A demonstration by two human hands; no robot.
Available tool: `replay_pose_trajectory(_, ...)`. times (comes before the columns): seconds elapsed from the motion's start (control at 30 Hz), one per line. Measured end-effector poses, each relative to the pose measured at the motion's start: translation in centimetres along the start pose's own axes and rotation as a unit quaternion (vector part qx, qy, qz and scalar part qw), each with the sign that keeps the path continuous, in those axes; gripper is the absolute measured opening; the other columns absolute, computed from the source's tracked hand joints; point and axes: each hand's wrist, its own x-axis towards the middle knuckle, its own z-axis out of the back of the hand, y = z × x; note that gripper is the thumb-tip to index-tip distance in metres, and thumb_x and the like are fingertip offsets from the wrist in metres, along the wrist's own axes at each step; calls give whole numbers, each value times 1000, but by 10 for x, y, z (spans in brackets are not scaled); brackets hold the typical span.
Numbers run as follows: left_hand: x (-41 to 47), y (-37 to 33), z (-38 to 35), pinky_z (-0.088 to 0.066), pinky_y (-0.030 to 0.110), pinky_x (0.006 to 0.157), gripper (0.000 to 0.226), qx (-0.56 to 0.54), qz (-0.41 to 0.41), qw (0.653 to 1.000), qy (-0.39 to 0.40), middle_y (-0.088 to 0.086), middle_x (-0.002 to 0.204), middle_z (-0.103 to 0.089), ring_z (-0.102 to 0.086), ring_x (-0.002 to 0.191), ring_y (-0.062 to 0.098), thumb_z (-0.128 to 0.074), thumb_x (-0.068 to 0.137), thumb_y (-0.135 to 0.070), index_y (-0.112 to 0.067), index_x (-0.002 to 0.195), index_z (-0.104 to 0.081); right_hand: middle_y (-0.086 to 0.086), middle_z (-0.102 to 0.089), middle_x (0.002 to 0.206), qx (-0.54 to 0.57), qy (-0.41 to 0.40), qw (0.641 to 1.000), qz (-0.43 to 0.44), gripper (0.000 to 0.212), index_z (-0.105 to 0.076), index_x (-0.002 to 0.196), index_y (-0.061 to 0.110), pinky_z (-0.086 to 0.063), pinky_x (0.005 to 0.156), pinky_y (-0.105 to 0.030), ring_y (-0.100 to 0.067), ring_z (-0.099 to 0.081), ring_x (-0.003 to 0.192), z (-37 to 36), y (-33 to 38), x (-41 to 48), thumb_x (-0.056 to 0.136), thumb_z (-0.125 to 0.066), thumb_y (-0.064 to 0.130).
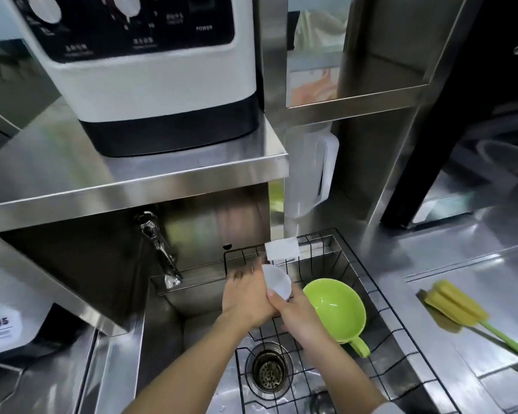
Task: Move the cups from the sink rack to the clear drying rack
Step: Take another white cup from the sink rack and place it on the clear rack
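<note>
While the small translucent white plastic cup [277,281] sits pinched between both hands above the far left corner of the black wire sink rack [380,318], the sound course is to lift it straight up clear of the rack's back rail before carrying it off; the left hand [245,297] cradles its side, fingers half spread, and the right hand [296,313] nips its near rim. Its long axis appears tilted, mouth seemingly up and left, though blur leaves that unsure; the round green plastic cup with a handle [335,312] lies in the rack just beside, mouth upward.
</note>
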Motion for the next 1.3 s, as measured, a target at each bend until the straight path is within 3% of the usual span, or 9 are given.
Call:
replay_pose_trajectory(0.17, -17, 5, 36, -50, 35, 77, 63, -306, 66, 950, -13, 3, 100, -66, -63, 93, 25, -68, 51, -52, -19, 104, -56, 2, -60, 124, 56, 53, 990, 120, 57, -44, 133, 21, -46, 83, -8, 6, -60, 100, 20, 17, -18, 81, -67, 15)
replay_pose_trajectory(0.3, -36, 19, 78, -44, 37, 76, 52, -516, 35, 850, 99, 4, 79, -71, -64, 73, 18, -71, 52, -54, -13, 84, -72, 19, -26, 147, -138, 122, 951, 248, 93, -22, 138, 46, -25, 110, -20, 5, -27, 132, 38, 36, -35, 67, -79, 26)
replay_pose_trajectory(0.5, -74, 47, 102, -57, 30, 65, 42, -675, 59, 689, 257, 3, 94, -75, -70, 85, 19, -72, 62, -54, -23, 91, -75, 45, 11, 140, -314, 152, 863, 366, 108, 6, 125, 69, -15, 113, -25, 15, 2, 134, 25, 63, -67, 64, -76, 35)
replay_pose_trajectory(0.73, -150, 120, 150, -54, 49, 79, 61, -714, 87, 653, 239, 13, 107, -70, -65, 97, 35, -58, 71, -66, -19, 109, -67, 14, -25, 146, -247, 161, 810, 507, 82, -27, 134, 38, -23, 107, -10, 3, -23, 135, -60, 95, -129, 65, -71, 50)
replay_pose_trajectory(0.87, -178, 122, 181, -49, 39, 73, 52, -707, 53, 686, 163, 9, 90, -66, -62, 79, 29, -54, 76, -59, -17, 105, -65, 12, -33, 142, -190, 131, 835, 499, 86, -32, 129, 43, -25, 101, -3, 4, -29, 132, -74, 102, -132, 58, -81, 40)
replay_pose_trajectory(0.97, -205, 124, 195, -50, 30, 68, 47, -674, 57, 736, -22, -4, 89, -66, -63, 69, 12, -63, 67, -47, -24, 108, -58, 26, -40, 134, -149, 121, 862, 469, 91, -33, 126, 52, -37, 96, -8, 3, -38, 126, -93, 106, -140, 52, -84, 42)
replay_pose_trajectory(1.03, -239, 143, 204, -53, 20, 68, 53, -615, 30, 773, -152, -10, 110, -59, -63, 78, -1, -68, 64, -45, -36, 113, -51, 34, -42, 127, -129, 143, 865, 464, 88, -35, 123, 54, -41, 93, -10, 3, -43, 121, -124, 112, -154, 48, -83, 48)
replay_pose_trajectory(1.17, -300, 191, 211, -51, 38, 93, 67, -478, -8, 847, -231, -17, 128, -40, -52, 113, 8, -68, 63, -53, -51, 121, -36, 36, -48, 120, -83, 199, 862, 459, 86, -40, 118, 55, -49, 86, -17, 4, -51, 113, -195, 125, -191, 43, -81, 55)
replay_pose_trajectory(1.3, -351, 248, 219, -42, 24, 99, 59, -386, 16, 855, -344, -14, 128, -30, -40, 117, -5, -67, 64, -50, -47, 116, -41, 42, -49, 115, -90, 240, 842, 475, 76, -41, 114, 60, -46, 77, -5, 13, -51, 107, -265, 127, -234, 51, -81, 44)
